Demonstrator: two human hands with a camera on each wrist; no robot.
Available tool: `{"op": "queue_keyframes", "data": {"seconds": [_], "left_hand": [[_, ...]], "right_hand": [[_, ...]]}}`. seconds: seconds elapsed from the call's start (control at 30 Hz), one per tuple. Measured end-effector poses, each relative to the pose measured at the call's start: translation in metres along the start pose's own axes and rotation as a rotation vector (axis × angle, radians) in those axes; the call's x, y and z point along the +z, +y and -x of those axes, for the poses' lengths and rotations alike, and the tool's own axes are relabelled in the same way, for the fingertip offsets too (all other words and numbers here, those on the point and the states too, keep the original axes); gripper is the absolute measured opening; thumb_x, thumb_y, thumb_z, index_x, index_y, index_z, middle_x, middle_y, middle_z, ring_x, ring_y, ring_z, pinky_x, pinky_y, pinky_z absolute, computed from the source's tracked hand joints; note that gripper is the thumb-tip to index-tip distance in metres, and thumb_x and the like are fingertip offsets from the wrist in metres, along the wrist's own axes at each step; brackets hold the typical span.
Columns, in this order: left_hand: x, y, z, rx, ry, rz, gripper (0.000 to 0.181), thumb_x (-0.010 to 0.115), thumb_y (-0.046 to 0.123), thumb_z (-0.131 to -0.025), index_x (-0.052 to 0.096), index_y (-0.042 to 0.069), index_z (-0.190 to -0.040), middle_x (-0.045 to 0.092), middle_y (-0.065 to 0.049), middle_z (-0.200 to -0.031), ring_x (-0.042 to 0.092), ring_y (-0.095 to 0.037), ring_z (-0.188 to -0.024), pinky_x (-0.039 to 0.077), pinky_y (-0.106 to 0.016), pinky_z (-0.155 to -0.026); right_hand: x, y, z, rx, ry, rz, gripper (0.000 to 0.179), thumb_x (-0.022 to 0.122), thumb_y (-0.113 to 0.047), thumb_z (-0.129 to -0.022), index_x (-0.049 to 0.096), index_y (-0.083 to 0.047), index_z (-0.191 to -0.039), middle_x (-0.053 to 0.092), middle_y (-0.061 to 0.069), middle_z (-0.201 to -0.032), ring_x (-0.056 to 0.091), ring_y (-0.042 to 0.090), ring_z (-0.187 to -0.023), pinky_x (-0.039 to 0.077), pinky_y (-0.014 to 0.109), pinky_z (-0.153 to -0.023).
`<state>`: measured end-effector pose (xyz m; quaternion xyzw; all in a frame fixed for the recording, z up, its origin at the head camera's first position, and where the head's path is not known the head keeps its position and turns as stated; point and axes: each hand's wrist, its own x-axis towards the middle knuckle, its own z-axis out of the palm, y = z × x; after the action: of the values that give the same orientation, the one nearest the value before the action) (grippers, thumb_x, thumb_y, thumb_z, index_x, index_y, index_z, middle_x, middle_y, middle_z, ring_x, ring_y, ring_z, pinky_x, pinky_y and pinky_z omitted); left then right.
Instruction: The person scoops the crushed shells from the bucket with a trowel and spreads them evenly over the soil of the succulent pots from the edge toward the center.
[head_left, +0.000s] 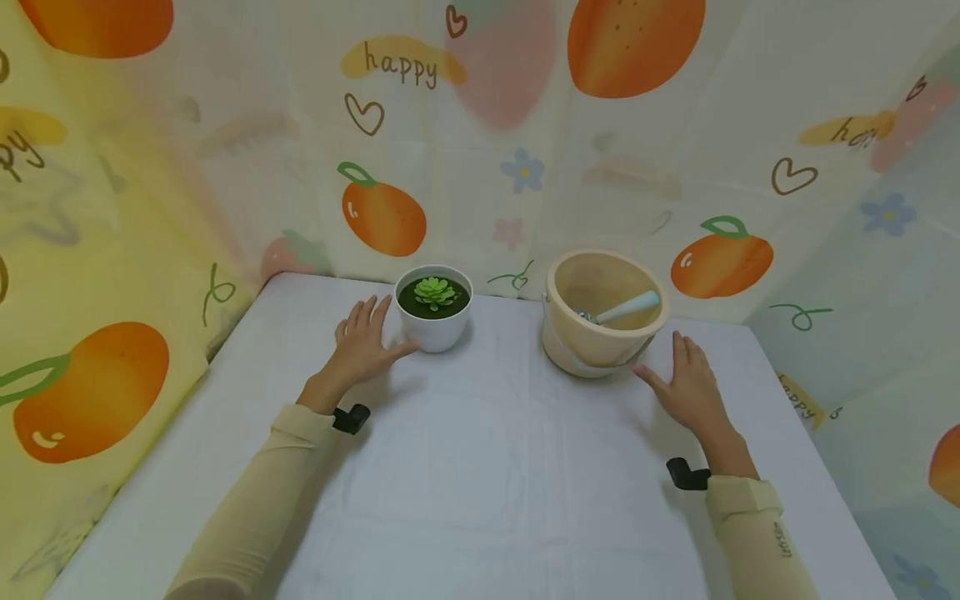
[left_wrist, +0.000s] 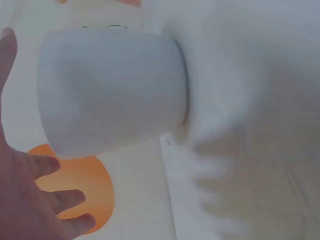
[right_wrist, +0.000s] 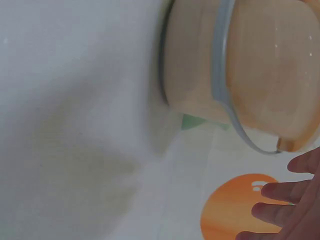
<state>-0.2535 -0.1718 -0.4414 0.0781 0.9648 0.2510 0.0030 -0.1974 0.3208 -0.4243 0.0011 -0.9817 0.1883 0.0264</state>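
Observation:
A white pot [head_left: 432, 331] with a green succulent [head_left: 435, 292] in dark soil stands at the back of the table. Beside its left side is my left hand [head_left: 362, 343], fingers spread and thumb pointing toward the pot; in the left wrist view the white pot [left_wrist: 112, 92] appears close to the fingers, with nothing gripped. To the right stands a beige bucket [head_left: 581, 354] with a white handle hanging down its front. A tool with a pale blue handle [head_left: 628, 307] leans inside it, its metal end partly hidden. My right hand [head_left: 692, 387] is just right of the bucket [right_wrist: 270, 65], fingers extended, holding nothing.
A white cloth [head_left: 450, 483] covers the table. Behind and at both sides hang curtains [head_left: 465, 192] printed with oranges, hearts and words. Each wrist wears a small black camera mount [head_left: 351, 419].

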Motion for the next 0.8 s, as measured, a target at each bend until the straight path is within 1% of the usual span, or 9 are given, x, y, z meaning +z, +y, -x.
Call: {"op": "queue_keyframes", "data": {"seconds": [0.2, 0.33, 0.47, 0.63, 0.8], "left_hand": [[-0.007, 0.008, -0.005, 0.001, 0.007, 0.052, 0.102, 0.063, 0.061, -0.085, 0.011, 0.012, -0.157, 0.009, -0.022, -0.162, 0.005, -0.044, -0.149, 0.009, -0.067, -0.114], [-0.010, 0.013, -0.010, 0.019, 0.022, 0.082, 0.101, 0.063, 0.060, -0.084, 0.011, 0.013, -0.157, 0.010, -0.022, -0.162, 0.005, -0.043, -0.149, 0.009, -0.067, -0.114], [-0.013, 0.021, -0.016, 0.042, 0.038, 0.093, 0.101, 0.064, 0.060, -0.084, 0.013, 0.013, -0.157, 0.012, -0.021, -0.161, 0.007, -0.041, -0.149, 0.010, -0.067, -0.114], [-0.018, 0.037, -0.021, 0.074, 0.029, 0.134, 0.101, 0.064, 0.059, -0.083, 0.013, 0.013, -0.157, 0.010, -0.020, -0.162, 0.008, -0.040, -0.149, 0.008, -0.066, -0.114], [-0.018, 0.055, -0.027, 0.099, 0.021, 0.155, 0.100, 0.064, 0.060, -0.083, 0.012, 0.016, -0.157, 0.010, -0.017, -0.163, 0.008, -0.037, -0.150, 0.009, -0.064, -0.116]], "right_hand": [[-0.012, -0.007, -0.003, -0.021, 0.027, -0.020, 0.102, 0.049, -0.062, -0.093, 0.007, 0.010, -0.152, 0.015, 0.038, -0.153, 0.017, 0.056, -0.140, 0.020, 0.070, -0.110], [-0.019, -0.011, -0.004, -0.015, 0.034, -0.042, 0.101, 0.050, -0.061, -0.093, 0.006, 0.008, -0.153, 0.013, 0.037, -0.154, 0.016, 0.055, -0.141, 0.020, 0.071, -0.110], [-0.026, -0.013, -0.008, -0.021, 0.049, -0.056, 0.100, 0.050, -0.061, -0.094, 0.006, 0.007, -0.153, 0.013, 0.038, -0.154, 0.017, 0.056, -0.140, 0.021, 0.072, -0.108], [-0.035, -0.015, -0.013, -0.026, 0.060, -0.064, 0.102, 0.048, -0.064, -0.093, 0.005, 0.005, -0.154, 0.013, 0.036, -0.155, 0.017, 0.055, -0.141, 0.020, 0.072, -0.109], [-0.043, -0.020, -0.019, -0.051, 0.065, -0.080, 0.100, 0.048, -0.063, -0.093, 0.006, 0.005, -0.154, 0.013, 0.035, -0.156, 0.016, 0.054, -0.142, 0.019, 0.070, -0.111]]}}
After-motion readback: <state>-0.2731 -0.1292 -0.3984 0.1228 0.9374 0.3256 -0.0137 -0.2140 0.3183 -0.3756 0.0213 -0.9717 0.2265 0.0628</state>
